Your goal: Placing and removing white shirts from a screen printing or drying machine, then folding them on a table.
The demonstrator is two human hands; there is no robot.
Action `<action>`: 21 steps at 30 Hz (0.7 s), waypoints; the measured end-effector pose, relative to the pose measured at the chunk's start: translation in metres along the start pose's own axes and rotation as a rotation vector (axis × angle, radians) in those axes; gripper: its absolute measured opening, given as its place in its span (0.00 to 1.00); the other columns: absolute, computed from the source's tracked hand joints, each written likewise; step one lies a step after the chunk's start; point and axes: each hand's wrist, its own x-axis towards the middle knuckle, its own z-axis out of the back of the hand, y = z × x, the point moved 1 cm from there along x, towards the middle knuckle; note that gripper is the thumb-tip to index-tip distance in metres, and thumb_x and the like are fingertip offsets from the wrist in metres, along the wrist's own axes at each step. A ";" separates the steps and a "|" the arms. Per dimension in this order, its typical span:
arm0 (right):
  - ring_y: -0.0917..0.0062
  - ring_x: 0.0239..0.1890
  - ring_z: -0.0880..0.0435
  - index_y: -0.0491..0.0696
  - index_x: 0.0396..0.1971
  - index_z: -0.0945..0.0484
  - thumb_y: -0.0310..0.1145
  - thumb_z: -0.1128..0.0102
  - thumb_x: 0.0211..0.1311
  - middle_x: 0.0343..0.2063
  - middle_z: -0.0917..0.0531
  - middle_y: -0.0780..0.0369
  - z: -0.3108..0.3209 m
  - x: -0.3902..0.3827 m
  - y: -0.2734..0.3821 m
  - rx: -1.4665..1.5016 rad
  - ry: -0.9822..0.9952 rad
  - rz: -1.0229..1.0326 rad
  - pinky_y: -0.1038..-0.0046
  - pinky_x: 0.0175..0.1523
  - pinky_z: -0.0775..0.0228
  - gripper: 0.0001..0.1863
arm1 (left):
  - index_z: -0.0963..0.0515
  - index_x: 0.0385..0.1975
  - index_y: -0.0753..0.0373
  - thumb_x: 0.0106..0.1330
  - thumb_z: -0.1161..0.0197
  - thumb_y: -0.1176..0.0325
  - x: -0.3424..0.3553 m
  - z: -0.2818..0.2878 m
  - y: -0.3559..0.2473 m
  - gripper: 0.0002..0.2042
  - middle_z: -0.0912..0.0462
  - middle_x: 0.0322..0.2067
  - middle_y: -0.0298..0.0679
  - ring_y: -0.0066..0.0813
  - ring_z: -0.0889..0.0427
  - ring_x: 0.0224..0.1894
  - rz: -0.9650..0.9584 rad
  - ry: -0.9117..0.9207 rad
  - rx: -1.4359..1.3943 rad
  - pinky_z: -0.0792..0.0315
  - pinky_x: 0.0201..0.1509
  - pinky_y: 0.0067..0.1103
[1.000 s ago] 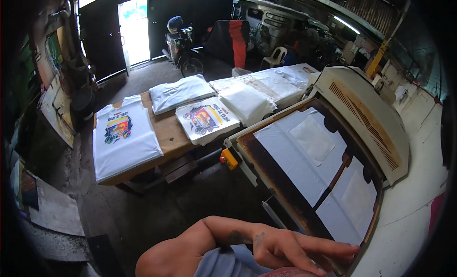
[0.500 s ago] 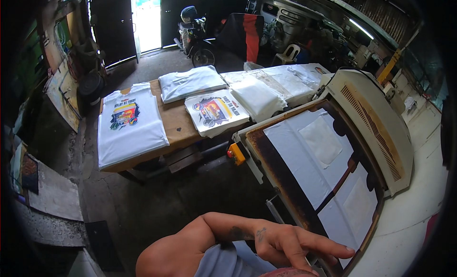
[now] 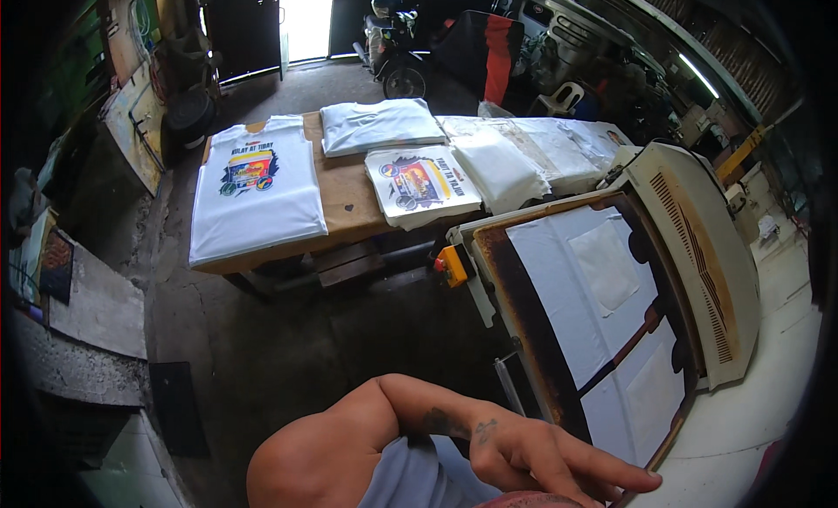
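My left hand (image 3: 559, 464) reaches across the bottom of the view, fingers apart, index finger stretched toward the front edge of a heat press; whether it touches cannot be told. A reddish surface (image 3: 532, 499) lies partly hidden beneath it. The press's platen holds white fabric (image 3: 552, 285) with pale square sheets (image 3: 604, 268) on it, beside its beige, rust-stained upper housing (image 3: 694, 255). My right hand is not in view.
A brown table (image 3: 345, 194) carries white shirts with a colour print (image 3: 253, 202), folded white shirts (image 3: 380, 124), printed sheets (image 3: 419, 185) and white stacks (image 3: 497, 163). An orange switch box (image 3: 452, 266) is on the press. Behind stand a motorbike (image 3: 401, 80) and chair (image 3: 559, 98).
The table, press and room have shifted up and to the right in the picture as the view turns. My left hand stays low across the view, its fingers moving slightly.
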 end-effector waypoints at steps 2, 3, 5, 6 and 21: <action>0.60 0.31 0.16 0.43 0.28 0.17 0.35 0.42 0.57 0.26 0.15 0.53 -0.022 0.009 -0.014 -0.057 -0.032 -0.031 0.61 0.39 0.27 0.11 | 0.27 0.60 0.65 0.63 0.48 0.82 -0.010 0.009 0.020 0.23 0.50 0.70 0.60 0.48 0.46 0.72 0.019 -0.002 0.019 0.48 0.74 0.34; 0.60 0.31 0.16 0.43 0.28 0.17 0.35 0.42 0.57 0.26 0.15 0.53 -0.016 0.005 -0.020 -0.089 -0.087 -0.052 0.61 0.39 0.27 0.11 | 0.27 0.59 0.65 0.63 0.48 0.82 -0.011 0.014 0.035 0.22 0.50 0.70 0.60 0.48 0.46 0.72 -0.064 0.021 0.044 0.48 0.74 0.33; 0.60 0.31 0.16 0.43 0.28 0.17 0.35 0.42 0.57 0.26 0.15 0.53 -0.025 0.006 0.003 -0.173 -0.101 -0.070 0.61 0.39 0.27 0.11 | 0.26 0.59 0.65 0.63 0.48 0.81 -0.019 0.018 0.032 0.22 0.51 0.70 0.59 0.48 0.46 0.72 -0.149 0.011 0.123 0.48 0.74 0.33; 0.59 0.31 0.16 0.43 0.28 0.17 0.35 0.43 0.57 0.26 0.15 0.53 -0.016 -0.011 0.017 -0.207 -0.140 -0.089 0.61 0.39 0.27 0.11 | 0.26 0.59 0.65 0.62 0.49 0.82 -0.016 0.014 0.034 0.23 0.52 0.71 0.59 0.47 0.46 0.72 -0.093 0.022 0.059 0.48 0.73 0.34; 0.56 0.36 0.16 0.45 0.30 0.16 0.38 0.43 0.56 0.30 0.15 0.51 -0.048 -0.059 0.268 -0.513 -0.261 -0.221 0.60 0.42 0.25 0.12 | 0.22 0.46 0.72 0.62 0.53 0.80 -0.017 0.014 0.043 0.15 0.26 0.54 0.58 0.55 0.29 0.60 -0.065 -0.166 0.146 0.37 0.66 0.39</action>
